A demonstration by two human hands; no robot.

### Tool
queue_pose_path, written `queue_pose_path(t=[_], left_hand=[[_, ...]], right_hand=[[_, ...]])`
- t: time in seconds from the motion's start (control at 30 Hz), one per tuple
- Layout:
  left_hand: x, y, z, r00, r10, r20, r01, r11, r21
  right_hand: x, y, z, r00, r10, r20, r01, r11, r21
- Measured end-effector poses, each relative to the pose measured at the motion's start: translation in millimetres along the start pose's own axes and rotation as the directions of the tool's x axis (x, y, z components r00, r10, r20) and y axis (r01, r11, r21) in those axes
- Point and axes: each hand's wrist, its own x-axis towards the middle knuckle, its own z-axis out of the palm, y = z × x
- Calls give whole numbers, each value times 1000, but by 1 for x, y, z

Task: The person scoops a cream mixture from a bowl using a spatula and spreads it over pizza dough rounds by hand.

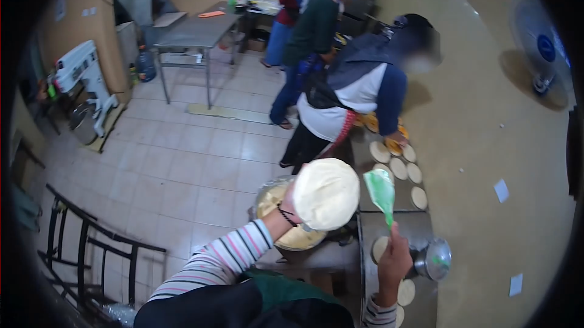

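My left hand (pixel 288 205) is closed on a round, pale, cream-coated disc (pixel 326 194), perhaps a cake layer or flatbread, and holds it up; the disc hides most of the fingers. In my right hand (pixel 395 258) is the handle of a green spatula (pixel 381 191), its blade pointing up and smeared with pale cream. The blade is to the right of the disc, apart from it. Below and behind the disc stands a large metal bowl (pixel 258 211) of yellowish cream, partly hidden by my left arm. Similar pale discs (pixel 418 198) lie on the metal table.
A metal cup (pixel 435 260) with green marks stands right of my right hand. Ahead, a person (pixel 359 78) bends over the metal worktop (pixel 398 204), one hand at orange-topped discs (pixel 398 139). Two more people work farther back. A black metal rack (pixel 91 243) stands at left.
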Motion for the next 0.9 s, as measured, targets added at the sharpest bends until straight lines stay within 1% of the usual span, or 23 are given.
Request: queue_pose_path(t=[0.07, 0.1, 0.13, 0.17, 0.2, 0.23, 0.27, 0.3, 0.33, 0.37, 0.4, 0.43, 0.47, 0.5, 0.53, 0.6, 0.63, 0.7, 0.73, 0.77, 0.8, 0.87, 0.9], left_hand=[[3, 3, -5, 993, -51, 103, 65, 988, -140], [3, 3, -4, 998, -52, 40, 57, 990, -130], [4, 2, -8, 996, -72, 43, 77, 988, -135], [2, 3, -16, 989, -84, 124, 107, 976, -188], [3, 1, -22, 973, -101, 209, 153, 957, -247], [3, -1, -23, 982, -116, 152, 151, 957, -248], [2, -3, -21, 987, -132, 94, 151, 957, -248], [1, -4, -17, 987, -137, 78, 151, 968, -199], [1, -4, -12, 990, -125, 59, 132, 982, -137], [0, -4, -9, 987, -128, 96, 134, 989, -66], [-1, -3, -11, 988, -125, 86, 130, 990, -56], [-1, -5, -14, 988, -105, 111, 120, 983, -142], [-1, -3, -17, 988, -75, 138, 105, 969, -222], [0, 0, -17, 983, -105, 147, 140, 957, -252], [0, 1, -15, 975, -102, 197, 147, 962, -229], [1, 4, -10, 979, -101, 178, 135, 971, -195], [2, 5, -11, 989, -85, 119, 100, 987, -125], [1, 8, -21, 990, -81, 115, 93, 990, -105], [3, 5, -27, 988, -95, 119, 107, 989, -98], [1, 5, -34, 993, -85, 86, 88, 995, -36], [0, 5, -37, 993, -112, 41, 113, 993, -22], [-4, 0, -34, 992, -71, 103, 77, 996, -54], [-4, 1, -9, 989, -121, 89, 127, 989, -71]], right_hand=[[-3, -9, 0, 999, 19, 45, -24, 991, 128], [-6, -14, 4, 999, 22, 47, -28, 991, 127], [-13, -22, 10, 990, -81, 118, 57, 980, 193], [-20, -29, 16, 968, -174, 179, 127, 960, 249], [-28, -31, 27, 956, -238, 170, 208, 962, 175], [-30, -34, 34, 960, -243, 142, 214, 958, 193], [-23, -41, 31, 961, -238, 137, 209, 958, 198], [-20, -40, 34, 967, -226, 120, 206, 965, 163], [-14, -38, 32, 976, -179, 122, 160, 975, 153], [-10, -30, 34, 983, -156, 96, 147, 984, 99], [-6, -21, 37, 987, -142, 69, 138, 989, 61], [-2, -16, 34, 987, -149, 68, 143, 986, 85], [3, -12, 30, 993, -92, 68, 91, 996, 10], [6, -10, 27, 997, -32, 68, 37, 997, -63], [8, -9, 24, 997, -45, 70, 47, 998, -34], [9, -13, 19, 1000, -8, 11, 8, 1000, 17], [5, -19, 21, 1000, -16, 12, 15, 999, 36], [-7, -32, 24, 989, -110, 99, 84, 968, 235], [-10, -42, 25, 990, -101, 100, 76, 971, 227], [-11, -53, 25, 977, -142, 161, 108, 973, 205], [-11, -58, 23, 960, -172, 222, 134, 975, 178], [-6, -51, 25, 975, -109, 193, 83, 987, 137], [-2, -48, 28, 983, -86, 160, 64, 988, 140]])
